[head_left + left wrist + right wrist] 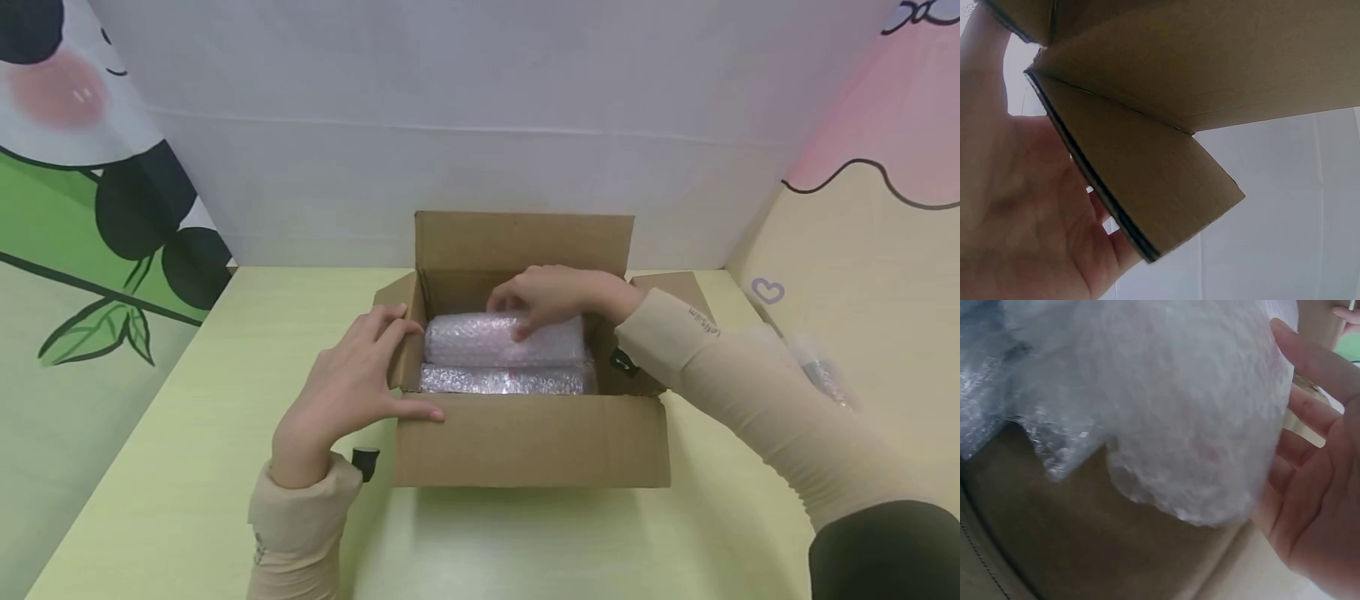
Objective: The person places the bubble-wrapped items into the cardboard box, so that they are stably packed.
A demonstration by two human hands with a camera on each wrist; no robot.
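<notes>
On the left, steady the open box (453,287) on the table (225,433) with the left hand (348,379), curled round the left flap (1141,169). Inside, guide the far bubble-wrapped bundle (487,343) evenly with the right hand (551,292), clamped over it from above. Best to squeeze lightly, hold level beside the near bundle (506,381), and avoid catching loose wrap (1060,450) on cardboard.
</notes>
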